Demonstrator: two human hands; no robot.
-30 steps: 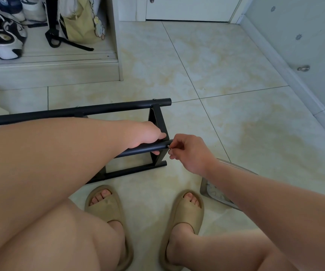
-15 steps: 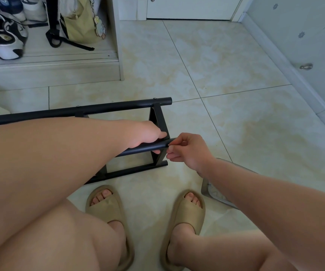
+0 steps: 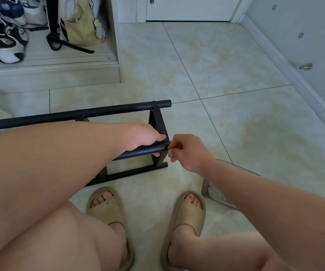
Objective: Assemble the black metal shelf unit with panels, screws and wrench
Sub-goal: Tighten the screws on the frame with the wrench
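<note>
Black tube (image 3: 138, 152) of the frame (image 3: 75, 115) lies left-to-right just above the floor (image 3: 236, 118). The left hand (image 3: 141, 136) wraps it just short of its end. The right hand (image 3: 189, 153) meets that end head-on along the axis, pinching the tip — anything smaller between its fingertips is too small to tell.

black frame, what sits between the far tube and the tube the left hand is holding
In the head view, a flat black end piece joins the far tube to the near tube in the left hand.
</note>
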